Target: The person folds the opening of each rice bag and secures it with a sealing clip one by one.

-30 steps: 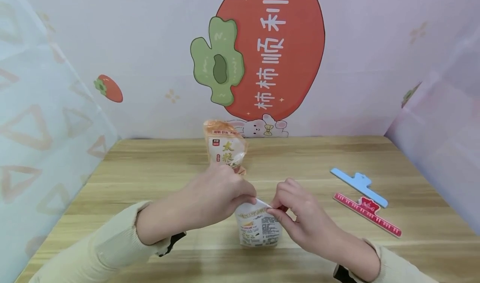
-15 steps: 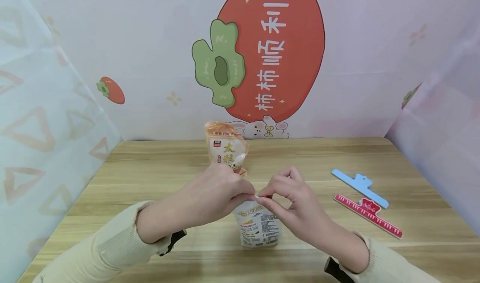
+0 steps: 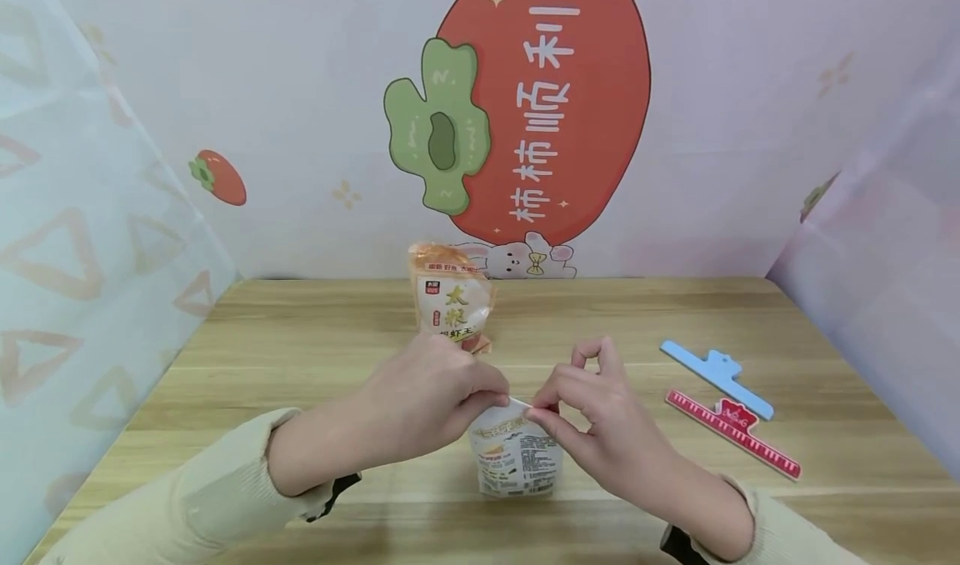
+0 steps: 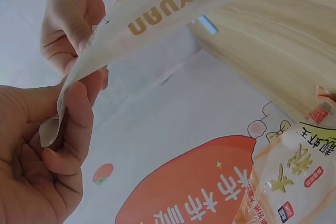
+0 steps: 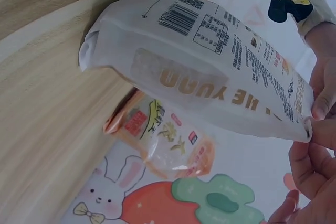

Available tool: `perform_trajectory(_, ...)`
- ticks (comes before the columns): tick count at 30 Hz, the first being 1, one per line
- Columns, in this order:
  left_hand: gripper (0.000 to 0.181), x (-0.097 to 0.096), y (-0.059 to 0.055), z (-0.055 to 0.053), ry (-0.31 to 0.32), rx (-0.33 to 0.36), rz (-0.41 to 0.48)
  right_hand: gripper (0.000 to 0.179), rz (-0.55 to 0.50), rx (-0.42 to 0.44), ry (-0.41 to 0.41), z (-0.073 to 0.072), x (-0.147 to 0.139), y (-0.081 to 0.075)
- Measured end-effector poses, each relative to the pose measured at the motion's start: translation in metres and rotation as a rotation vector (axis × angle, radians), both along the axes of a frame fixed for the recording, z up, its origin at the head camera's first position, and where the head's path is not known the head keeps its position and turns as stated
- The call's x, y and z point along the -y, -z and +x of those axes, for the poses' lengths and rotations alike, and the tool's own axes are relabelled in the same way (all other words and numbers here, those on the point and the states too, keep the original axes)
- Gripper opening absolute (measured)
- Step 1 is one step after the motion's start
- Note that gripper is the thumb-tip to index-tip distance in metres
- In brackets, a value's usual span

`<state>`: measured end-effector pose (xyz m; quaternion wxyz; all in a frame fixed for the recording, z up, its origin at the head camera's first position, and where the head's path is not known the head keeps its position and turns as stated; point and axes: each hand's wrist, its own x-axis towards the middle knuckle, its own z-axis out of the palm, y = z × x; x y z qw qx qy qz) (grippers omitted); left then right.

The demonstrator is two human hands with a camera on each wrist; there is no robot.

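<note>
A white printed food bag [image 3: 519,457] stands upright on the wooden table in the head view, and the left wrist view shows its upper edge [image 4: 68,90] between the fingers. My left hand [image 3: 438,390] pinches the left part of this edge between thumb and curled fingers. On the right part of the same edge, the thumb and index finger of my right hand [image 3: 611,423] pinch the film. A short stretch of edge shows between the hands. The right wrist view gives the bag's side with barcode and gold letters [image 5: 210,87].
Behind my left hand stands an orange-and-white food bag [image 3: 453,298], its lower part partly hidden. To the right lie a light blue bag clip [image 3: 716,376] and a red bag clip [image 3: 735,429] on the table [image 3: 300,323]. Printed cloth walls surround the back and sides.
My right hand slid left along the bag's edge until it met the left hand, then moved back right. The left hand keeps its pinch, nearly still. The bag stays in place.
</note>
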<state>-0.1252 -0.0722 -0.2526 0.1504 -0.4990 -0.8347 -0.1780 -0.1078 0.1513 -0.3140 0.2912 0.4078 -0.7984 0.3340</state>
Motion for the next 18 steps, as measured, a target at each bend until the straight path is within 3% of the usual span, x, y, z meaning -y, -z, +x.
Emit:
perform_trajectory(6,0.013,0.002,0.002,-0.001,-0.029,-0.005,0.003,0.009,0.011,0.01,-0.007,0.0,-0.009,0.004)
perform_trajectory(11,0.01,0.0,0.003,-0.002,-0.043,-0.019,0.016,0.015,0.003,0.03,0.011,-0.001,-0.013,0.005)
perform_trajectory(15,0.009,-0.001,0.004,-0.002,-0.054,0.008,0.043,0.01,0.004,0.024,0.042,0.0,-0.012,0.009)
perform_trajectory(18,0.008,-0.002,0.005,-0.004,-0.077,0.086,0.065,0.02,-0.004,-0.009,0.054,0.0,-0.011,0.012)
